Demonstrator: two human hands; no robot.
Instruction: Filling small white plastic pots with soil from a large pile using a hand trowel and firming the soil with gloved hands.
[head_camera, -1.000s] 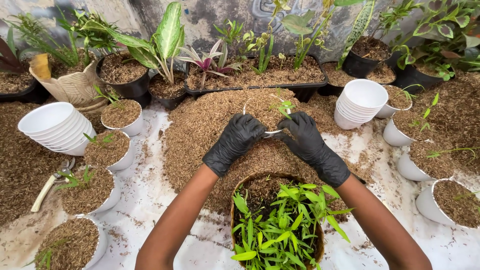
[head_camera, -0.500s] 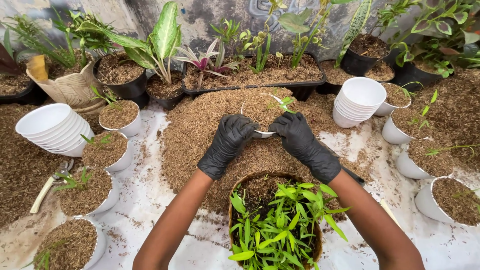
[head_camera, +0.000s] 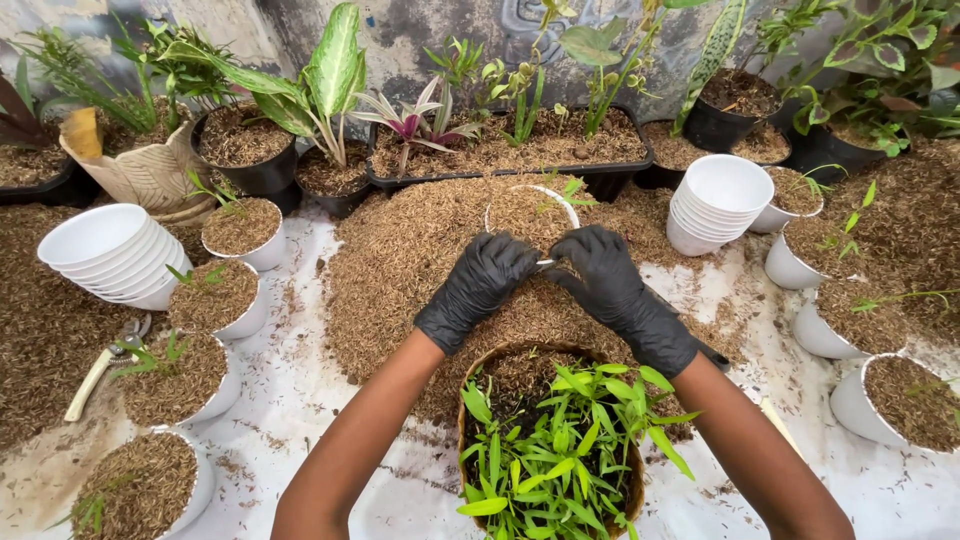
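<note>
Both my hands wear black gloves. My left hand (head_camera: 478, 282) and my right hand (head_camera: 608, 278) grip the near rim of a small white pot (head_camera: 526, 212) filled with brown husk, standing on a big heap of the same husk (head_camera: 400, 250). A small green seedling (head_camera: 572, 188) stands in the pot at its right side. Close to me, between my forearms, sits a brown basket (head_camera: 553, 440) full of green seedlings.
A stack of white pots (head_camera: 105, 255) lies at the left, another stack (head_camera: 718, 203) stands at the right. Filled white pots with seedlings line both sides. Pruning shears (head_camera: 100, 365) lie at the left. Black pots and a tray with larger plants (head_camera: 510, 150) stand along the back wall.
The small pot has shifted slightly away from me on the heap, and both hands have followed it, staying on its near rim.
</note>
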